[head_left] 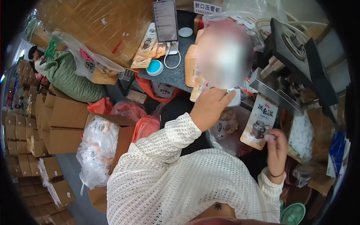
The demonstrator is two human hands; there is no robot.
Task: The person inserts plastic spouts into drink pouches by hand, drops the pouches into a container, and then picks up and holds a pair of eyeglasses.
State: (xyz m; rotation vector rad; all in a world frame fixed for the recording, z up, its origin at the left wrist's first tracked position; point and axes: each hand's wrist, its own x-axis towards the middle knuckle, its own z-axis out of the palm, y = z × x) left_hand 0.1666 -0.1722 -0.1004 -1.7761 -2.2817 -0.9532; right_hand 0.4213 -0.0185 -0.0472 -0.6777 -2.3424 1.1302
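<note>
Beside the pouch (260,122): right hand (276,147), thumb and fingers bent toward each other at the lower right edge (a pale blur sits at the tips, so I cannot tell whether they pinch anything).
Left hand (209,108): back upward, near the desk (176,77) edge, fingers over a white piece (235,98) and next to some yellow packs (198,88); fingertips partly hidden, grip unclear.
Pouch position: between the hands, printed face to the camera, much nearer the right; from the left hand it lies to the right and lower.
Long axis: runs away from the body, top leaning slightly right, upper end just under the machine (275,90); joined or merely close, I cannot tell.
Clear bag (232,146): left of the pouch, below the left hand.
White bits (301,133): boxed, right of the pouch.
Farther out: phone (165,20) and blue jar (154,67), beyond the left hand.
</note>
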